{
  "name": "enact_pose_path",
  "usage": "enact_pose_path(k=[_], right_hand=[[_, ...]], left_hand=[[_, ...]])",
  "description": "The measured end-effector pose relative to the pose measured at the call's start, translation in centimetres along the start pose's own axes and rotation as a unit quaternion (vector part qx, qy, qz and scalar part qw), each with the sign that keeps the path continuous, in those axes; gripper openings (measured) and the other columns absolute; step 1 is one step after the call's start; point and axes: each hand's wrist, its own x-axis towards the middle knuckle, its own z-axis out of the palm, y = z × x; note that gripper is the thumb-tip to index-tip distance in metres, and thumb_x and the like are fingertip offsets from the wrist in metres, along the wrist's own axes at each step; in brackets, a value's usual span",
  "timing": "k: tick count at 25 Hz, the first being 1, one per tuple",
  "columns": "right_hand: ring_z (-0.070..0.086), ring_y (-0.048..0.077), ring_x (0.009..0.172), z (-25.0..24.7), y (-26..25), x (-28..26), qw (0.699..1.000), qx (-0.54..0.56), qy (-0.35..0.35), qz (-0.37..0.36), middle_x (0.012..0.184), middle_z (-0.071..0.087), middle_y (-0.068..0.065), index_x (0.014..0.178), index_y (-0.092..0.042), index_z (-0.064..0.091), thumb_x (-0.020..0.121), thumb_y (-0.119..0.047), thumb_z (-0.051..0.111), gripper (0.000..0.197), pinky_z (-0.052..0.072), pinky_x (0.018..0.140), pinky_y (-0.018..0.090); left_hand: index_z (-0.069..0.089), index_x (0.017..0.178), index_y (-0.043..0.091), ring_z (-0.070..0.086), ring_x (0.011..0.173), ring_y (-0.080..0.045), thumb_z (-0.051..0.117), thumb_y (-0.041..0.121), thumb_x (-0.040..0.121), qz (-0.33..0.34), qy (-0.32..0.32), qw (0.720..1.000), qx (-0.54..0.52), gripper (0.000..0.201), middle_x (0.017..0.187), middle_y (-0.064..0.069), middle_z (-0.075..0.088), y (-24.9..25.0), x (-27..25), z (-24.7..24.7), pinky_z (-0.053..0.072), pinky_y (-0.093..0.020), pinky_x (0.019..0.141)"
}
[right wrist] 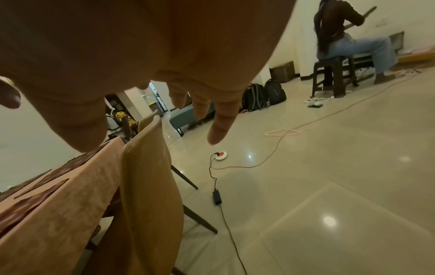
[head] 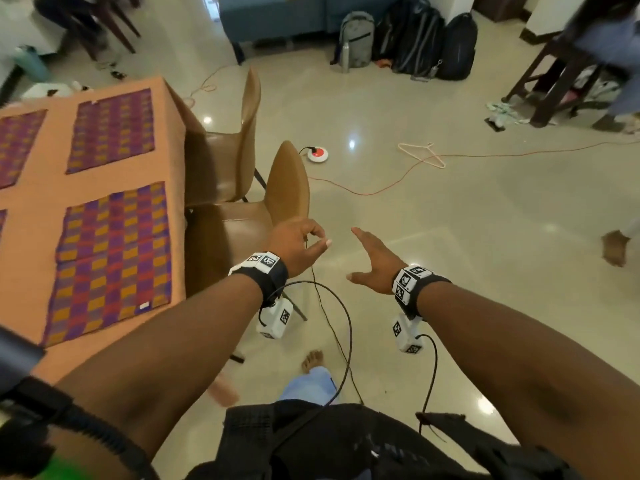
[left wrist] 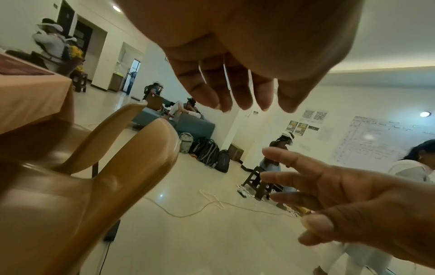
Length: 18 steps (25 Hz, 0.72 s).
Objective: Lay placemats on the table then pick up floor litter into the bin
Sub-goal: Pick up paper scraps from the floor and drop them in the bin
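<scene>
Placemats (head: 112, 261) lie flat on the orange-clothed table (head: 38, 199), at nine o'clock of both hands. The white hanger (head: 423, 154) lies on the floor at one o'clock, long axis left-right, nearer the right hand (head: 375, 263), which is spread and empty. The left hand (head: 298, 242) hangs loosely curled, holding nothing.

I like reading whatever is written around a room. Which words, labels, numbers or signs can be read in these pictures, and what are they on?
No text here is legible.
Whiteboard: handwriting, too small and blurred.
Two yellow posters on the wall: print unreadable.
Two square code sheets above them: patterns only, no words.
Wrist bands on left hand and right hand: black-and-white marker squares, tiny digits too small.
Near placemat: small white tag, blurred.
</scene>
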Motion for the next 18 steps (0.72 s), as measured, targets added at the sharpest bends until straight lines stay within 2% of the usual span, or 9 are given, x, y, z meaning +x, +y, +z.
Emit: enact_pose_path(k=[2,4,6,7,9,10,15,16,18], right_hand=[[0.042,0.019,0.139,-2.9,0.4,3.6,0.999,0.023,0.021,0.019,0.152,0.043,0.000,0.153,-0.038,0.024,0.085,-0.040,0.074,0.084,0.036,0.111,0.033],[0.061,0.016,0.119,-6.3,0.2,7.4,0.996,0.048,0.063,0.029,0.124,0.065,-0.004,0.139,-0.034,0.050,0.087,-0.037,0.072,0.057,0.047,0.098,0.028],[0.067,0.014,0.099,-9.3,0.3,10.3,0.992,0.058,0.108,0.035,0.102,0.071,-0.008,0.120,-0.031,0.064,0.087,-0.034,0.070,0.033,0.051,0.086,0.027],[0.067,0.014,0.093,-10.4,0.5,11.7,0.991,0.057,0.117,0.041,0.095,0.071,-0.009,0.113,-0.031,0.066,0.087,-0.034,0.069,0.026,0.050,0.080,0.026],[0.066,0.014,0.090,-12.9,0.9,15.5,0.993,0.035,0.100,0.055,0.093,0.071,-0.009,0.109,-0.031,0.067,0.088,-0.038,0.067,0.022,0.048,0.078,0.026],[0.065,0.013,0.090,-13.7,1.2,17.1,0.995,0.022,0.072,0.062,0.094,0.070,-0.009,0.110,-0.031,0.067,0.088,-0.040,0.067,0.023,0.047,0.079,0.027],[0.063,0.013,0.094,-18.4,3.9,28.4,0.997,-0.061,-0.035,0.039,0.098,0.070,-0.008,0.114,-0.028,0.066,0.089,-0.042,0.067,0.029,0.042,0.076,0.024],[0.063,0.013,0.094,-19.8,4.4,31.2,0.996,-0.071,-0.046,0.020,0.099,0.070,-0.008,0.114,-0.028,0.066,0.089,-0.041,0.067,0.029,0.042,0.077,0.025],[0.064,0.013,0.092,-22.7,5.3,36.2,0.996,-0.071,-0.047,-0.014,0.098,0.071,-0.009,0.113,-0.028,0.066,0.088,-0.040,0.067,0.028,0.047,0.079,0.027]], left_hand=[[0.067,0.111,0.028,0.054,0.090,-0.006,0.066,0.050,0.089,0.009,0.012,1.000,0.013,0.031,0.106,0.016,0.054,-0.7,5.0,-2.0,0.039,-0.023,0.071],[0.064,0.116,0.028,0.055,0.097,-0.010,0.068,0.047,0.089,0.003,0.024,1.000,-0.009,0.034,0.111,0.014,0.050,-2.0,9.9,-3.9,0.045,-0.027,0.077],[0.064,0.118,0.028,0.059,0.097,-0.011,0.069,0.045,0.088,-0.027,-0.007,0.998,-0.062,0.035,0.109,0.014,0.055,-3.0,14.2,-4.9,0.051,-0.031,0.082],[0.063,0.118,0.029,0.061,0.097,-0.011,0.070,0.046,0.088,-0.048,-0.050,0.994,-0.089,0.035,0.105,0.013,0.060,-3.5,16.0,-5.1,0.053,-0.031,0.083],[0.064,0.118,0.031,0.064,0.099,-0.013,0.070,0.050,0.087,-0.062,-0.126,0.986,-0.084,0.036,0.100,0.011,0.066,-4.4,20.5,-5.5,0.053,-0.030,0.083],[0.066,0.116,0.032,0.065,0.098,-0.013,0.070,0.052,0.086,-0.062,-0.138,0.986,-0.073,0.037,0.099,0.010,0.067,-5.0,22.3,-5.5,0.053,-0.029,0.082],[0.070,0.097,0.044,0.068,0.090,-0.009,0.064,0.079,0.069,-0.111,-0.083,0.984,-0.110,0.045,0.097,0.012,0.070,-6.1,32.6,-2.9,0.056,-0.030,0.081],[0.071,0.097,0.041,0.069,0.088,-0.010,0.066,0.073,0.073,-0.126,-0.083,0.978,-0.144,0.040,0.096,0.011,0.072,-5.5,35.4,-2.2,0.056,-0.030,0.080],[0.071,0.102,0.028,0.067,0.082,-0.013,0.072,0.049,0.086,-0.147,-0.065,0.963,-0.217,0.027,0.096,0.004,0.072,-3.4,40.6,-0.9,0.054,-0.024,0.071]])
